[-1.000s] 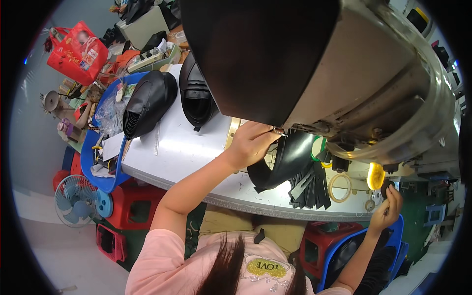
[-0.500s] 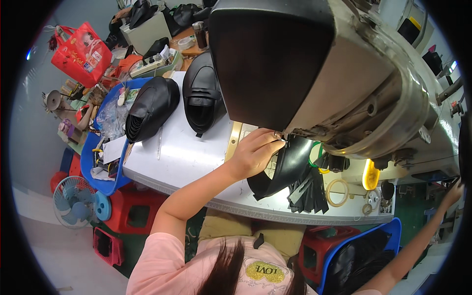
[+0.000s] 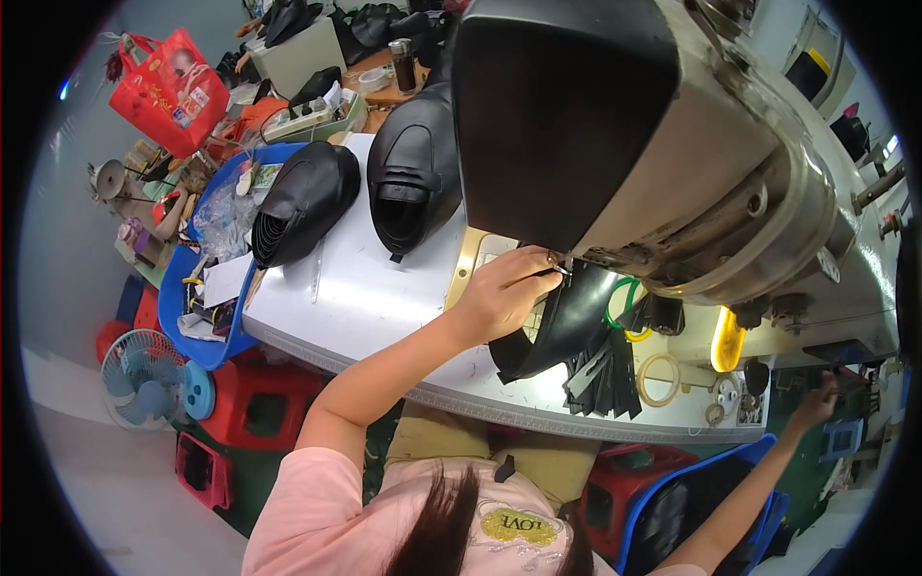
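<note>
A large sewing machine [image 3: 730, 154] fills the upper right of the view, its dark head plate hiding much of the needle area. Just below that head, my left hand [image 3: 504, 296] has thumb and fingers pinched together; what they grip is too small to make out. Beside these fingertips a curved black leather piece [image 3: 567, 326] lies on the machine bed. Out past the table's right end, my right hand [image 3: 816, 401] is raised, small and blurred, so its fingers cannot be read. Two stacks of black shoe uppers, one left [image 3: 307, 204] and one nearer the machine [image 3: 415, 178], stand on the white table [image 3: 317, 317].
Black strips [image 3: 603, 376], a cream tape ring [image 3: 660, 380] and a glowing yellow lamp [image 3: 728, 339] sit right of the leather. A blue basin [image 3: 175, 298] of scraps borders the table's left. Red stools [image 3: 226, 413] and a blue crate [image 3: 636, 514] stand below.
My right hand has moved leftward from the far right edge. My left hand stays pinched at the needle area, with the whole view shifted slightly.
</note>
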Available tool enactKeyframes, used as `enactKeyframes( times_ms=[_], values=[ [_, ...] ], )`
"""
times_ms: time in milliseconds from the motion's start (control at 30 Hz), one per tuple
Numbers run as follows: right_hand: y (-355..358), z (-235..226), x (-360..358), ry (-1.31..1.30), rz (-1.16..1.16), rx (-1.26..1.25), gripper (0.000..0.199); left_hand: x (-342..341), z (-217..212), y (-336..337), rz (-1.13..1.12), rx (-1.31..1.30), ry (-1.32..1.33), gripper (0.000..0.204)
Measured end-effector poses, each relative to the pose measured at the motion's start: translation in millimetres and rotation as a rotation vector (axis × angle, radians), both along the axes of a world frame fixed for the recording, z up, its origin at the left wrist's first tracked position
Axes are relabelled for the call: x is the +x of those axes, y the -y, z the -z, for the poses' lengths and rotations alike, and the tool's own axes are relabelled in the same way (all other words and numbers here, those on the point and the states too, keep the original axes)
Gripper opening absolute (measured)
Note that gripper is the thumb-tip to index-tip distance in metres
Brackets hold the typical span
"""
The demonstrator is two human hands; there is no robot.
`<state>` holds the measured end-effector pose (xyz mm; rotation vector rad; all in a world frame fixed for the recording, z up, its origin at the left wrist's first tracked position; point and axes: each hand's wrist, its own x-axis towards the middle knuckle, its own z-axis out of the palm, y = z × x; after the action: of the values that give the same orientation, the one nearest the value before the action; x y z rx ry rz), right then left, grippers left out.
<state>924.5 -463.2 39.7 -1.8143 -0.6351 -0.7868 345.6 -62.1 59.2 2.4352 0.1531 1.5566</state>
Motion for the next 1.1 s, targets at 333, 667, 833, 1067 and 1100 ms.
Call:
enactKeyframes(
  times_ms=[333,667,833,1067,1100],
  values=[
    [-89,-88,-221,0.116,0.057,0.273,0.023,5,-1,0,-0.013,-0.047,0.043,0.016],
    [-168,-20,-355,-0.220,-0.627,-0.219,0.013,1,4,-4,-0.135,-0.180,0.014,0.029],
    [-218,1,-393,-0.355,-0.999,-0.230,0.036,-37,-12,10,-0.206,-0.149,-0.106,0.021],
    [-255,-4,-478,-0.086,-1.118,-0.417,0.030,-105,6,30,0.265,-1.553,-0.168,0.025],
    [-262,-3,-485,-0.007,-1.091,-0.418,0.032,-106,12,30,0.277,-1.659,-0.164,0.026]
  ],
)
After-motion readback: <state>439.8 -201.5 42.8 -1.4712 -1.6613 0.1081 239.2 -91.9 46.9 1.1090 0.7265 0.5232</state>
